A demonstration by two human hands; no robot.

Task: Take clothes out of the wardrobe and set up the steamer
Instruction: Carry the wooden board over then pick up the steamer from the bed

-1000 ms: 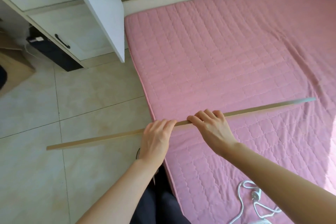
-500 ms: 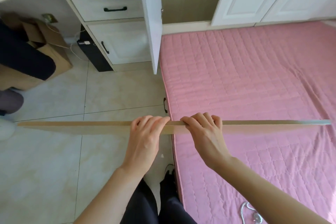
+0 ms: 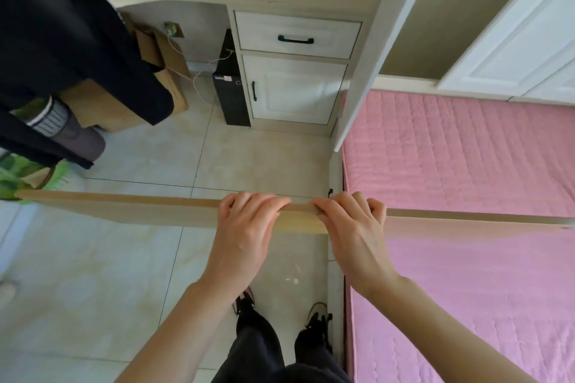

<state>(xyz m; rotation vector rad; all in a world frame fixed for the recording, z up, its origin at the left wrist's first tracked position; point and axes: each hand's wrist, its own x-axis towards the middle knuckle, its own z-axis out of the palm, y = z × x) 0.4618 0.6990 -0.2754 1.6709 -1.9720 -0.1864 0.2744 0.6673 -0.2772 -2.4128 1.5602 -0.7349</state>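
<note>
A long, flat light-wood board (image 3: 130, 208) runs level across the view, from the far left over the tiled floor to the right over the pink bed. My left hand (image 3: 245, 230) and my right hand (image 3: 351, 227) grip its upper edge side by side near the middle, fingers curled over the top. A dark garment (image 3: 62, 50) hangs at the upper left. The open wardrobe door (image 3: 367, 78) stands edge-on at upper centre, with the wardrobe's dim inside (image 3: 435, 15) behind it. No steamer is in view.
A white drawer unit (image 3: 295, 71) with black handles faces me, a black box (image 3: 231, 87) beside it. Cardboard boxes (image 3: 161, 71) and a green mat (image 3: 18, 171) lie at left. The pink quilted bed (image 3: 466, 165) fills the right. My feet stand on beige tiles (image 3: 93, 274).
My view has turned left and lifted, bringing the hanging dark garment and boxes into sight. The board has swung from tilted to level. Both hands keep their grip; the white cord is out of view.
</note>
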